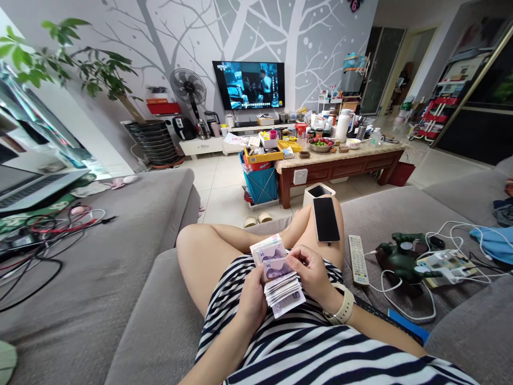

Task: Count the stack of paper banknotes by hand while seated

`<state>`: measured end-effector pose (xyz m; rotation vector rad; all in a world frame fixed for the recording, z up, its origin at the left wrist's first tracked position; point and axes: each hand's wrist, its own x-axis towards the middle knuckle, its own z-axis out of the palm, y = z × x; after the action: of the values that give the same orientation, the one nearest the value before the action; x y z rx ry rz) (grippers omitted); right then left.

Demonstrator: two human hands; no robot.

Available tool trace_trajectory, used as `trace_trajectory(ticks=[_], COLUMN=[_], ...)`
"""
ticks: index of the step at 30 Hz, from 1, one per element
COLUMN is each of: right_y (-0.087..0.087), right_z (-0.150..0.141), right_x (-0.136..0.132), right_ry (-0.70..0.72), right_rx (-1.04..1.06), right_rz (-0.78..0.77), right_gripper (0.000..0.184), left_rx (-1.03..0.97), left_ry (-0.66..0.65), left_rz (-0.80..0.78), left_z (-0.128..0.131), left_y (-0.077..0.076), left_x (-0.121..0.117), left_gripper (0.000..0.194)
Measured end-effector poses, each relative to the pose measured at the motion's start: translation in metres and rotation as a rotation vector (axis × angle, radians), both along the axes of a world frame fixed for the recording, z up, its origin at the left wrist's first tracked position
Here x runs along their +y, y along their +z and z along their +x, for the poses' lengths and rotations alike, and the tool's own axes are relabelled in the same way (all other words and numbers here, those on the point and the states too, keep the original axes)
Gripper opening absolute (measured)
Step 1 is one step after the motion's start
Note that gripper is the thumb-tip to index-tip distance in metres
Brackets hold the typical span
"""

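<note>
I sit cross-legged on a grey sofa in a striped garment. My left hand is closed around a stack of purple banknotes held over my lap. My right hand, with a pale watch on its wrist, pinches the top note of the stack, which is bent upward. A black phone lies face up on my right knee, just beyond the hands.
A white remote, a green figure and white cables with a power strip lie on the sofa to my right. A laptop and cables are at left. A cluttered coffee table and a TV stand ahead.
</note>
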<state>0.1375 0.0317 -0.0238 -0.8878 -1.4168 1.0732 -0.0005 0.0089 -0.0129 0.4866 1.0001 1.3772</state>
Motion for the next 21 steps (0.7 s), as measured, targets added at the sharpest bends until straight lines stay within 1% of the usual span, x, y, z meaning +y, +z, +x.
trace_trajectory(ticks=[5,8,12,14,17,19,21], right_y=[0.0012,0.0027,0.0042,0.0033,-0.0003,-0.0028,-0.0046], right_z=[-0.0001,0.0005,0.0005,0.0,-0.0009,-0.0012,-0.0012], right_x=[0.0006,-0.0004,-0.0016,-0.0007,0.0028,0.0055,0.0074], right_ry=[0.015,0.017,0.088,0.109,0.05,-0.014,-0.043], right_rx=[0.018,0.02,0.05,0.045,0.016,-0.011,-0.031], right_rz=[0.007,0.019,0.013,-0.003,-0.041,-0.062,-0.076], right_gripper=[0.026,0.027,0.032,0.034,0.034,0.034,0.034], left_rx=[0.033,-0.01,-0.064,-0.064,-0.043,-0.031,-0.02], left_ry=[0.007,0.003,-0.009,-0.006,0.02,-0.008,-0.02], left_rz=[0.01,0.0,-0.036,-0.044,-0.034,-0.021,-0.015], left_z=[0.0004,0.0003,0.0002,0.0001,-0.0004,-0.0008,-0.001], left_y=[0.0023,0.0019,0.0007,0.0004,0.0005,0.0013,0.0027], left_x=[0.0008,-0.0002,-0.0021,-0.0027,-0.003,-0.0034,-0.0042], left_gripper=[0.016,0.018,0.027,0.028,0.024,0.023,0.022])
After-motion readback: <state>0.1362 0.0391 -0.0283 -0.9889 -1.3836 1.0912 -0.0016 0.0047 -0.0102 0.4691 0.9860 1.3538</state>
